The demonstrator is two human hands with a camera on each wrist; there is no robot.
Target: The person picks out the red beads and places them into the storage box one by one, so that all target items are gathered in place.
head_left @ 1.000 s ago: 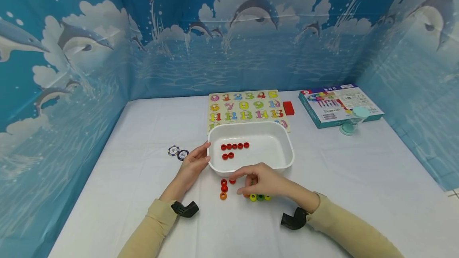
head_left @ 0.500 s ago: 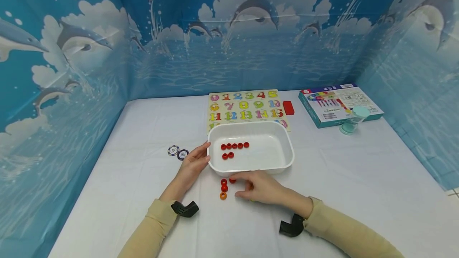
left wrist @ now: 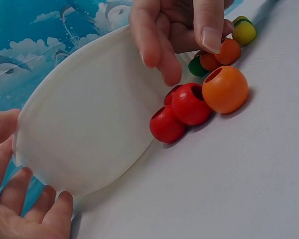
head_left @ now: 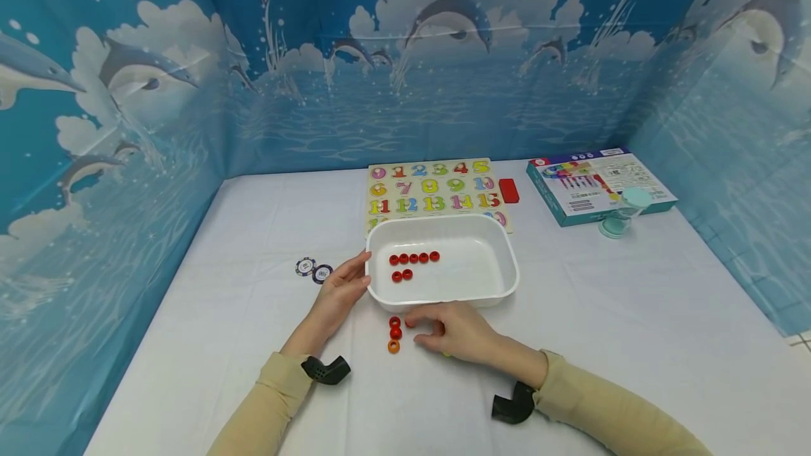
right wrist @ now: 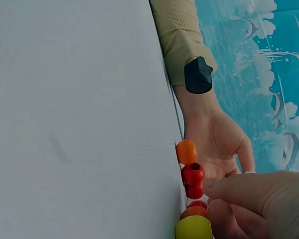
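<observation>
My left hand [head_left: 337,298] rests its fingers against the left end of a white plastic tray [head_left: 513,283]. Inside the tray lies a row of several red beads [head_left: 414,258], with two more red beads [head_left: 402,276] in front of it. Just before the tray, two red beads [head_left: 395,333] and an orange bead [head_left: 393,346] stand in a short column. My right hand [head_left: 459,331] lies low beside them, index fingertip at another red bead [head_left: 409,324], thumb apart from it. Its palm hides other beads from the head view; orange, green and yellow beads [left wrist: 245,33] show in the left wrist view.
Behind the tray lies a number puzzle board [head_left: 431,187], partly covered by it, with a red block [head_left: 509,191] beside it. A boxed toy [head_left: 598,185] and a teal-capped hourglass-shaped thing [head_left: 624,213] stand at back right. Two poker chips [head_left: 313,270] lie left of the tray.
My right hand has come down and slightly towards me, now covering the green and yellow beads that showed beneath it. The left hand and the tray stay in place.
</observation>
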